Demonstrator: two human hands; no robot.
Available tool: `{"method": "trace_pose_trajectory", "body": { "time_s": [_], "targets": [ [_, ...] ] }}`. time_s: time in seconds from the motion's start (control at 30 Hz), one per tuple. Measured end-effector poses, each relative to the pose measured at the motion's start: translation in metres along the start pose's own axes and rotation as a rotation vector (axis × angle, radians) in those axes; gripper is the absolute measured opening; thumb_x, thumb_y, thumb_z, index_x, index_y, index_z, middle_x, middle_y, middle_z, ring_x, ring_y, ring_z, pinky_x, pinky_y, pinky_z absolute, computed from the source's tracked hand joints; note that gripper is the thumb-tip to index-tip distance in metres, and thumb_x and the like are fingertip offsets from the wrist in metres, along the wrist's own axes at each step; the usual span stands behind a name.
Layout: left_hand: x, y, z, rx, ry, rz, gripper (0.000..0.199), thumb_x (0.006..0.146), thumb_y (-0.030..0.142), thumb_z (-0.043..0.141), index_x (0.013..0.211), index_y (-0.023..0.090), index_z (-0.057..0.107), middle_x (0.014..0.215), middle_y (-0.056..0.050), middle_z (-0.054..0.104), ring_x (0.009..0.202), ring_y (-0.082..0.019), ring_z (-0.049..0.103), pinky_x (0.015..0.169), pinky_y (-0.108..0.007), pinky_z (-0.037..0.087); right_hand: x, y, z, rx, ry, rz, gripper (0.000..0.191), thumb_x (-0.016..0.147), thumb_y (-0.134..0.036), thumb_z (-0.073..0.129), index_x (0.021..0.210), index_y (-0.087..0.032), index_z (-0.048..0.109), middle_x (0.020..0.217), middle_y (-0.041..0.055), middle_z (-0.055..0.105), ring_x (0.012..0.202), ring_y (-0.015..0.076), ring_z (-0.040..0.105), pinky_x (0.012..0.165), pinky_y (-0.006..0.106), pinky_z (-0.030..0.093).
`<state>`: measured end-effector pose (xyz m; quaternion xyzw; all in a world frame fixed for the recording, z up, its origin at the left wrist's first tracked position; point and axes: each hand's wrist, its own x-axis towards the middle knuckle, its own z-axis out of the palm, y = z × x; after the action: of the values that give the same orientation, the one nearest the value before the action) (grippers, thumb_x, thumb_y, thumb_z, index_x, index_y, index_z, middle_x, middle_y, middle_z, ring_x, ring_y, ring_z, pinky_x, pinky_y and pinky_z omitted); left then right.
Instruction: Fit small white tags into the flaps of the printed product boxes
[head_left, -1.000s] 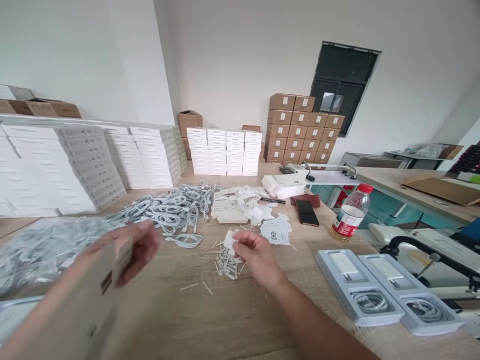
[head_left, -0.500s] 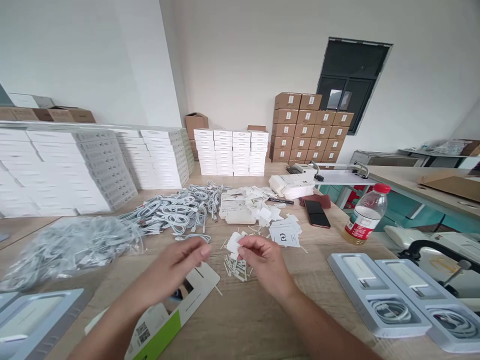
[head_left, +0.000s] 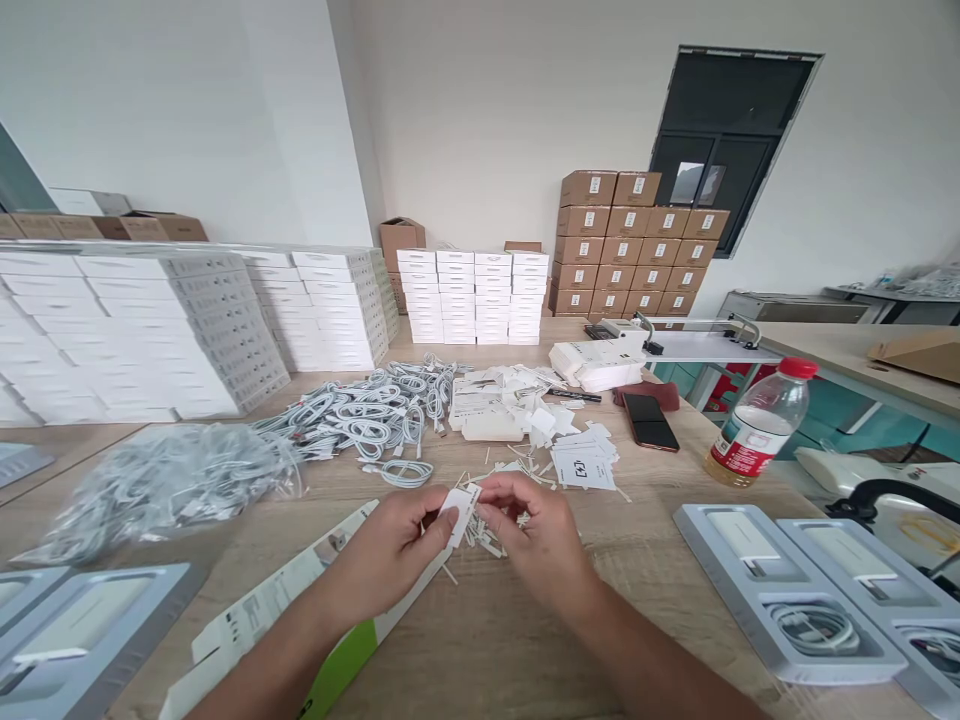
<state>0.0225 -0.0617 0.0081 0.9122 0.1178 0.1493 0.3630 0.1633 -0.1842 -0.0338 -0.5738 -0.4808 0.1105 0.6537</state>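
Now both hands meet at bench centre. Left hand (head_left: 397, 540) and right hand (head_left: 529, 535) pinch small white paper tab (head_left: 457, 508) between fingertips, fingers curled, tab raised just above bench (head_left: 487, 640). Pile of white slips (head_left: 487, 540) just beneath. Flat green-and-white carton (head_left: 300, 620) under left wrist, 7 o'clock. Coiled cables (head_left: 367, 415) at 11 o'clock. Bottle (head_left: 757, 425) at 2 o'clock, trays (head_left: 787, 590) at 3.
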Motion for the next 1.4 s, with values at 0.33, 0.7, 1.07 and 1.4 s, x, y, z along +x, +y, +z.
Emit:
{"method": "trace_pose_trajectory", "body": {
  "time_s": [0.33, 0.7, 1.07, 1.4],
  "targets": [
    [-0.002, -0.001, 0.002, 0.063, 0.007, 0.038, 0.033, 0.100, 0.038, 0.036, 0.073, 0.020, 0.044, 0.067, 0.004, 0.036, 0.062, -0.012, 0.035, 0.059, -0.025, 0.028, 0.002, 0.007, -0.009, -0.328, -0.014, -0.349, 0.019, 0.090, -0.017, 0.061, 0.104, -0.024, 0.071, 0.090, 0.0009, 0.076, 0.076, 0.0143, 0.069, 0.070, 0.025, 0.052],
    [-0.002, -0.001, 0.002, 0.189, 0.040, 0.090, 0.030, 0.099, 0.034, 0.035, 0.076, 0.020, 0.048, 0.067, 0.004, 0.041, 0.063, -0.013, 0.038, 0.060, -0.026, 0.030, 0.001, 0.003, -0.013, -0.418, -0.030, -0.451, 0.020, 0.092, -0.016, 0.057, 0.107, -0.021, 0.069, 0.097, 0.0036, 0.076, 0.083, 0.0158, 0.071, 0.075, 0.026, 0.055],
    [0.001, -0.002, 0.004, 0.259, 0.091, 0.083, 0.031, 0.099, 0.034, 0.035, 0.072, 0.021, 0.041, 0.065, 0.004, 0.043, 0.061, -0.013, 0.040, 0.059, -0.026, 0.030, 0.003, 0.001, -0.007, -0.218, -0.046, -0.186, 0.012, 0.084, -0.016, 0.064, 0.089, -0.023, 0.072, 0.081, 0.0004, 0.075, 0.071, 0.0145, 0.068, 0.070, 0.026, 0.053],
    [0.002, -0.005, -0.002, 0.253, 0.126, 0.063, 0.033, 0.099, 0.036, 0.036, 0.070, 0.021, 0.038, 0.062, 0.005, 0.038, 0.059, -0.012, 0.037, 0.058, -0.026, 0.028, 0.003, 0.002, -0.010, -0.286, -0.051, -0.236, 0.014, 0.087, -0.017, 0.059, 0.094, -0.024, 0.068, 0.088, 0.0017, 0.069, 0.078, 0.0144, 0.063, 0.071, 0.027, 0.049]
  ]
}}
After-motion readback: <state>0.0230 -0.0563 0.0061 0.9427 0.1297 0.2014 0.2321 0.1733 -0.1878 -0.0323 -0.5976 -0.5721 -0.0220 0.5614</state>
